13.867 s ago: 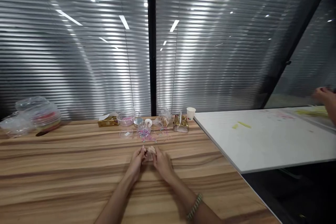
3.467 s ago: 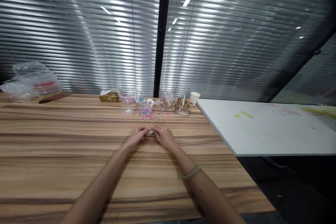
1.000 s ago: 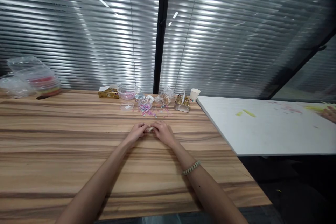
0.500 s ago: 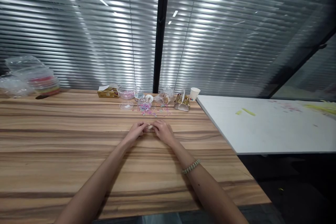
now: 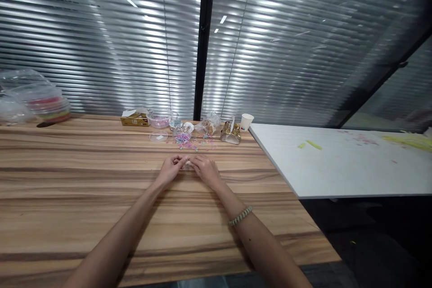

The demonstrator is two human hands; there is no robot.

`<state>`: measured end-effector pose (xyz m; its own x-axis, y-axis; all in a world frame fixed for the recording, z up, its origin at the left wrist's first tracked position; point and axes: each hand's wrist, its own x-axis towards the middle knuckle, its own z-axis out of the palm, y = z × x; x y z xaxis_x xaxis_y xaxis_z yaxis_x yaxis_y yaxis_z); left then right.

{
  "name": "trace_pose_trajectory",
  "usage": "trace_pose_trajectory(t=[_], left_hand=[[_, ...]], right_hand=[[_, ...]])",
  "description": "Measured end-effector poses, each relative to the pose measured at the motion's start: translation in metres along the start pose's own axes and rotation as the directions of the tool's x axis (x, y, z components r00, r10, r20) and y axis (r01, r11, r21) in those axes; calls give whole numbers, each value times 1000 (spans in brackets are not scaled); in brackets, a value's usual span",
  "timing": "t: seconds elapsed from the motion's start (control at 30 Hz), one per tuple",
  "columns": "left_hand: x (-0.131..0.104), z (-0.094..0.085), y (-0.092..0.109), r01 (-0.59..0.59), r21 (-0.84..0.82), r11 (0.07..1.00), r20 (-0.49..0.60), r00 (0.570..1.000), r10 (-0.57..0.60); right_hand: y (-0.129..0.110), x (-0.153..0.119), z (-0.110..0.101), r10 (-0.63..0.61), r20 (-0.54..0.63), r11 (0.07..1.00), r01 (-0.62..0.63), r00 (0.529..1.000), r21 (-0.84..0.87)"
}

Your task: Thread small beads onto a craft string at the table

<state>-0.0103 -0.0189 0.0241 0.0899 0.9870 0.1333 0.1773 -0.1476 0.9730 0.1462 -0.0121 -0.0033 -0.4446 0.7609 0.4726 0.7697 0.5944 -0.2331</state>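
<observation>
My left hand and my right hand meet over the wooden table. Between their pinched fingertips is a small whitish piece, mostly covered by the fingers and too small to name. Just beyond the hands, small pink, purple and teal pieces lie scattered. More of them fill a clear container that lies tipped towards me. A round clear lid rests flat to its left.
Along the back edge stand a gold box, a clear tub with pink contents, crumpled plastic, a gold packet and a paper cup. Stacked plastic tubs sit far left. A white table adjoins on the right.
My fingertips have drawn closer together around the whitish piece, covering more of it. The whole view has shifted slightly; the objects on the table stay where they were.
</observation>
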Motion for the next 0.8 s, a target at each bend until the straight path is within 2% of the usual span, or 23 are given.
trace_pose_trajectory(t=[0.17,0.33,0.47,0.8], left_hand=[[-1,0,1,-34,42,999,-5,999,34],[-3,0,3,-99,75,992,45,994,96],[-5,0,5,-53,54,997,67,997,50],[-5,2,8,3,58,998,25,1000,-5]], right_hand=[[-2,0,-3,10,37,1000,-9,999,-29],[-1,1,-2,-9,23,1000,10,1000,-18],[1,1,1,-28,-7,1000,28,1000,-13],[1,1,1,-30,-25,1000,30,999,0]])
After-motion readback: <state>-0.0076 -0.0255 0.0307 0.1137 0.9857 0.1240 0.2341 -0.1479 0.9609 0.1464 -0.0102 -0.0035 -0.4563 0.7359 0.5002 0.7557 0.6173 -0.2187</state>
